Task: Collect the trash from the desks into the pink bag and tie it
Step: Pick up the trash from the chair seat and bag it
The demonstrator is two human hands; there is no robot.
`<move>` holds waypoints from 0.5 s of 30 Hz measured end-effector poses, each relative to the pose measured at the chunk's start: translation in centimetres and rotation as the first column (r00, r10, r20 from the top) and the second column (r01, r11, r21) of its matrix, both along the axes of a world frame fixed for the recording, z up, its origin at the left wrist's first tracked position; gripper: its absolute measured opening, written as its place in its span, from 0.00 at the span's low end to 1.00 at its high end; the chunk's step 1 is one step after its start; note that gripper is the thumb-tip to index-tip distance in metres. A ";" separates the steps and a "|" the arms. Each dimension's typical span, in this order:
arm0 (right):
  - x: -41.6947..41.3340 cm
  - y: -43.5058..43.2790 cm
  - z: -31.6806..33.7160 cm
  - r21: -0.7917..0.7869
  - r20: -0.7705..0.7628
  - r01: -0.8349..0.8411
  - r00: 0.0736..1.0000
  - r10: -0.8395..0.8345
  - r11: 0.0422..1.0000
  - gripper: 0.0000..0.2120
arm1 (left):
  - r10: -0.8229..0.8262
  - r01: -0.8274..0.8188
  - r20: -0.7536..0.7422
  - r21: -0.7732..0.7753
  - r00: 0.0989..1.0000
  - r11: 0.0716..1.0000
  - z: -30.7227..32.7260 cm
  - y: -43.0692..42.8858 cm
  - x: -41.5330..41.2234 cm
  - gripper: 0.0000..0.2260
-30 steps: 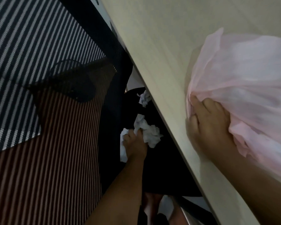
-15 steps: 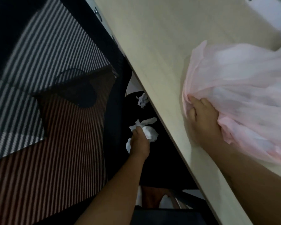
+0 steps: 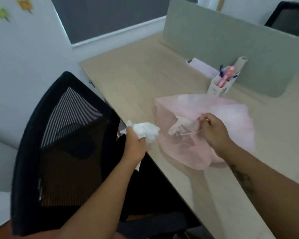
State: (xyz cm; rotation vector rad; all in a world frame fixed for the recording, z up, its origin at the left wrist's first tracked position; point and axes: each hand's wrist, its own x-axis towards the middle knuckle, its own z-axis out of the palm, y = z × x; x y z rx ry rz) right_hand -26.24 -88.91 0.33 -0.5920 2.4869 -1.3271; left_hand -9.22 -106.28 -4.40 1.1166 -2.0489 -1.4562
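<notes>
My left hand point(image 3: 134, 149) is fisted round crumpled white tissue paper point(image 3: 146, 131), just left of thin pink plastic bag point(image 3: 230, 114) on beige desk point(image 3: 145, 80); right hand point(image 3: 212, 131) pinches bag's rim.

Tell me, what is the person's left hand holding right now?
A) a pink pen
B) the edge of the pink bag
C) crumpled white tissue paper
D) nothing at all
C: the left hand is closed around a wad of crumpled white tissue just beside the desk edge, while the right hand is the one gripping the pink bag lying on the desk.
</notes>
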 end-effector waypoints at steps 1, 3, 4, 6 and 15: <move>-0.4 0.5 1.0 -0.033 0.012 0.046 0.999 -0.046 0.998 0.12 | -0.048 0.048 0.038 -0.002 0.998 0.999 1.4 0.7 -1.0 0.07; -1.1 1.4 2.9 -0.091 0.010 0.128 0.992 -0.127 0.988 0.12 | -0.148 0.148 0.090 0.005 0.985 0.989 3.3 1.9 -3.1 0.08; -1.4 1.9 3.7 -0.113 0.004 0.152 0.988 -0.152 0.982 0.12 | -0.197 0.194 0.101 0.036 0.975 0.980 4.1 2.3 -4.3 0.10; -1.8 3.1 5.1 -0.137 -0.026 0.176 0.983 -0.181 0.975 0.12 | -0.284 0.273 0.096 0.113 0.954 0.955 5.2 3.0 -6.9 0.15; -3.5 6.9 6.3 -0.222 -0.041 0.218 0.972 -0.232 0.950 0.12 | -0.429 0.419 -0.047 0.333 0.902 0.845 7.9 6.6 -15.7 0.32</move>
